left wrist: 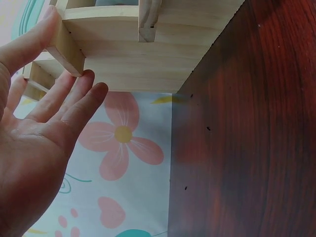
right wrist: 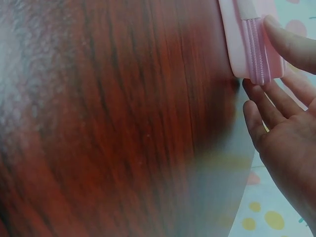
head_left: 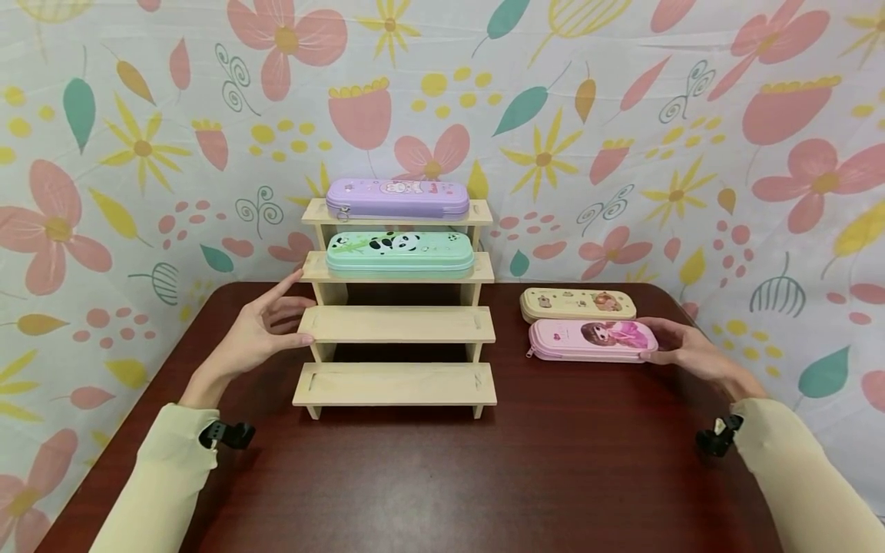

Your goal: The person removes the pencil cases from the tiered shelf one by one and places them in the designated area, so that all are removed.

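Note:
My left hand (head_left: 259, 330) touches the left end of a stepped wooden display stand (head_left: 397, 384), its thumb and fingertips against the tiers with the fingers fairly straight. At the right, my right hand (head_left: 681, 352) pinches the end of a pink pencil case (head_left: 553, 338) with a doll picture, thumb on the near side and fingers around the far side. In the right wrist view, the zipper (right wrist: 256, 52) of that case shows between thumb and fingers. A purple pencil case (head_left: 397, 201) lies on the top tier, and a mint-green panda pencil case (head_left: 401, 252) on the tier below it.
Directly behind the pink case lies a cream pencil case (head_left: 577, 302) with bear pictures. Everything stands on a dark red-brown table (head_left: 442, 476). A floral cloth (head_left: 539, 115) hangs close behind the table's back edge.

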The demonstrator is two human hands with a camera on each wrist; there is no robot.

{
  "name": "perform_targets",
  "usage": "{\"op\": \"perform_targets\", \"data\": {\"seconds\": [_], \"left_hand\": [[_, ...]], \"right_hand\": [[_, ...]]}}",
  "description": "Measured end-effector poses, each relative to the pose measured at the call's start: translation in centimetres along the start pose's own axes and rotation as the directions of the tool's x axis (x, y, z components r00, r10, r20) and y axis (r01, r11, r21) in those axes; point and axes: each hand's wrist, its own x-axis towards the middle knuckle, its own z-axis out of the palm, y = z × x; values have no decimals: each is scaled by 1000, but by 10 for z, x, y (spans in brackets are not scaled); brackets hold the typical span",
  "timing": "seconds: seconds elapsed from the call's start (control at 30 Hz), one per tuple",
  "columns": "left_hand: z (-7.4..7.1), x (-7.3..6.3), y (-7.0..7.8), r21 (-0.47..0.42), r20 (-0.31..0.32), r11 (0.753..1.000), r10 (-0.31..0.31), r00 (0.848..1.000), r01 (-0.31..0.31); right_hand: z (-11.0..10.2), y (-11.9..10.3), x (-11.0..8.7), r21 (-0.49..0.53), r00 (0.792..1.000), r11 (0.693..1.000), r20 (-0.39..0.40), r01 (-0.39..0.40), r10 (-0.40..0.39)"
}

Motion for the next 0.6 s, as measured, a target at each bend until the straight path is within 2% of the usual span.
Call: {"op": "perform_targets", "data": {"seconds": [0.33,0.6], "left_hand": [[-1,-2,1,5,0,1000,-12,1000,12],[-1,-1,0,12,6,1000,-8,1000,8]], "right_hand": [[0,-6,-1,-20,1000,1000,-2,4,-4],[-2,-3,-2,-15,999,999,-34,29,-30]]}}
